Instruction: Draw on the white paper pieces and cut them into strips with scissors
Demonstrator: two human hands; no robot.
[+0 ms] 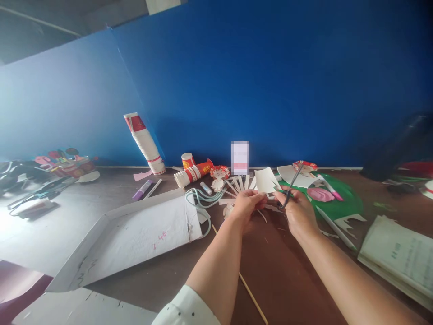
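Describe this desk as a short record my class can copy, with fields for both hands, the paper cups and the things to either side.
Left hand: grips a white paper piece
Right hand: holds scissors
Paper cups: a tall nested stack; a shorter stack lying sideways
Left side: white cardboard tray with reddish handwriting
Right side: green sheet; printed book

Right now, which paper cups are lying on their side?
The short paper-cup stack; the tall stack to its left and the lone red cup just behind it stand on end.
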